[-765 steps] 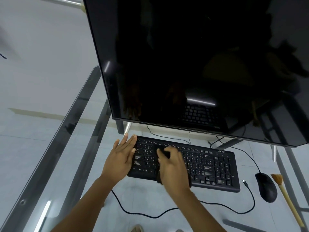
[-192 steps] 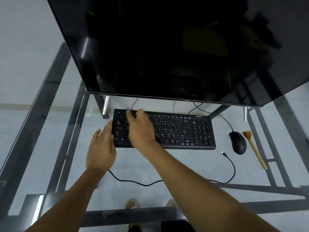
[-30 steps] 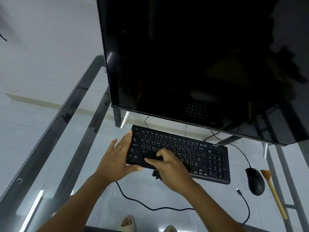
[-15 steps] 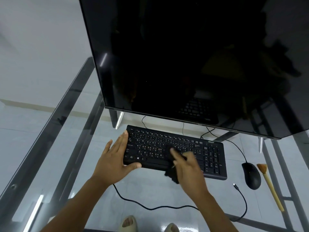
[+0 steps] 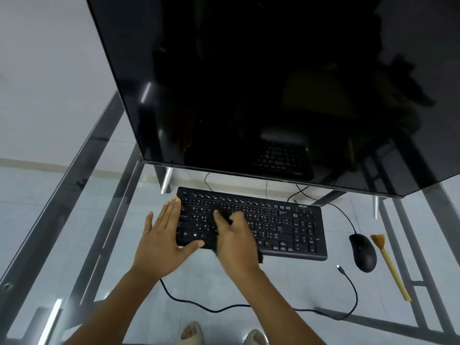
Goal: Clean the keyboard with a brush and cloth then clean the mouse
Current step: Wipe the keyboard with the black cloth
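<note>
A black keyboard lies on the glass desk under the monitor. My right hand presses a dark cloth onto the keys left of the middle; only scraps of the cloth show under the fingers. My left hand rests flat, fingers spread, against the keyboard's left end with the thumb along its front edge. A black mouse sits to the right of the keyboard. A brush with tan bristles and a pale handle lies just right of the mouse.
A large dark monitor overhangs the back of the glass desk. A black cable loops across the front, ending in a loose plug. Two feet in sandals show through the glass below.
My right hand with the cloth has slid left along the keys, from the keyboard's middle towards its left part. The left hand still steadies the left end.
</note>
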The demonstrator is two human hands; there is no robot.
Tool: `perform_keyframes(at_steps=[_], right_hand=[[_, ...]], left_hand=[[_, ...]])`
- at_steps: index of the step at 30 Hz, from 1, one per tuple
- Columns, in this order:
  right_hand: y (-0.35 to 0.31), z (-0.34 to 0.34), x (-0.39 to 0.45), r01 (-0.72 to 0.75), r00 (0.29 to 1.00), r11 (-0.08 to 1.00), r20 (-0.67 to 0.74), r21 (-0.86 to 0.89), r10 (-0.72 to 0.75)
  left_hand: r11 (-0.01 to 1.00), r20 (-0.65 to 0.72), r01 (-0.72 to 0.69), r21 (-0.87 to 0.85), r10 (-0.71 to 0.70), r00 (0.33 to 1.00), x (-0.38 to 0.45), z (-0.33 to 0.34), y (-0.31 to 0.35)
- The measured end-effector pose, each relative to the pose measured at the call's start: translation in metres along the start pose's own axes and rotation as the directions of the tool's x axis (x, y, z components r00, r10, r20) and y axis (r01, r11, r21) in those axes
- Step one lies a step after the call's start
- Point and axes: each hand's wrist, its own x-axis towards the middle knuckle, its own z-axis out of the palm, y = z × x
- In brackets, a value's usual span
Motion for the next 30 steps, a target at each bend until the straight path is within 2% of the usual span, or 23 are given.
perform_keyframes(at_steps=[2, 4, 6, 7, 9, 10, 11, 14, 16, 18, 20, 21, 22, 25, 27, 30], right_hand=[[-0.012, 0.001, -0.004, 0.09, 0.988, 0.995, 0.124, 0.033, -0.094], [-0.01, -0.009, -0.005, 0.146, 0.981, 0.987, 0.116, 0.068, -0.153], [-0.004, -0.024, -0.006, 0.142, 0.987, 0.983, 0.055, 0.12, -0.149], [-0.002, -0.032, -0.008, 0.177, 0.984, 0.977, 0.009, 0.117, -0.179], [0.003, -0.047, -0.013, 0.258, 0.966, 0.962, 0.015, 0.089, -0.26], [0.006, -0.055, -0.015, 0.261, 0.963, 0.959, 0.045, 0.111, -0.267], [0.01, -0.063, -0.017, 0.232, 0.968, 0.96, 0.06, 0.159, -0.244], [0.034, -0.09, -0.021, 0.013, 1.0, 0.907, 0.006, 0.42, -0.017], [0.053, -0.11, -0.024, -0.159, 0.983, 0.777, 0.025, 0.61, 0.182], [0.075, -0.132, -0.027, -0.302, 0.951, 0.619, 0.184, 0.725, 0.25], [0.1, -0.158, -0.032, -0.393, 0.919, 0.557, 0.326, 0.732, 0.22], [0.111, -0.171, -0.035, -0.405, 0.912, 0.571, 0.364, 0.714, 0.192], [0.12, -0.184, -0.04, -0.413, 0.905, 0.638, 0.37, 0.65, 0.209], [0.145, -0.214, -0.05, -0.416, 0.906, 0.716, 0.327, 0.561, 0.27], [0.169, -0.232, -0.061, -0.428, 0.904, 0.689, 0.278, 0.584, 0.326], [0.203, -0.257, -0.075, -0.406, 0.898, 0.585, 0.188, 0.702, 0.398]], left_hand=[[0.998, -0.023, -0.028, 0.063, 0.029, 0.999, -0.001, -0.001, 0.004], [0.996, -0.082, -0.073, 0.056, 0.078, 0.994, -0.001, -0.008, 0.017], [0.99, -0.155, -0.043, -0.137, 0.021, 0.988, 0.001, -0.019, 0.042], [0.943, -0.111, 0.047, -0.328, -0.088, 0.99, 0.003, -0.028, 0.058], [0.702, 0.141, 0.269, -0.659, -0.237, 0.961, 0.01, -0.036, 0.088], [0.625, 0.197, 0.316, -0.714, -0.254, 0.947, 0.014, -0.038, 0.1], [0.611, 0.198, 0.308, -0.729, -0.242, 0.95, 0.019, -0.039, 0.11], [0.653, 0.186, 0.228, -0.722, -0.134, 0.973, 0.028, -0.038, 0.143], [0.693, 0.199, 0.181, -0.697, -0.056, 0.978, 0.034, -0.033, 0.165], [0.687, 0.226, 0.15, -0.711, 0.021, 0.974, 0.038, -0.028, 0.188], [0.659, 0.232, 0.117, -0.743, 0.09, 0.969, 0.04, -0.022, 0.217], [0.654, 0.214, 0.097, -0.75, 0.101, 0.972, 0.041, -0.018, 0.232], [0.662, 0.183, 0.074, -0.746, 0.097, 0.978, 0.043, -0.014, 0.248], [0.72, 0.132, 0.032, -0.693, 0.083, 0.988, 0.051, 0.0, 0.286], [0.767, 0.114, -0.02, -0.642, 0.121, 0.986, 0.056, 0.013, 0.312], [0.82, 0.073, -0.121, -0.559, 0.195, 0.978, 0.062, 0.032, 0.35]])
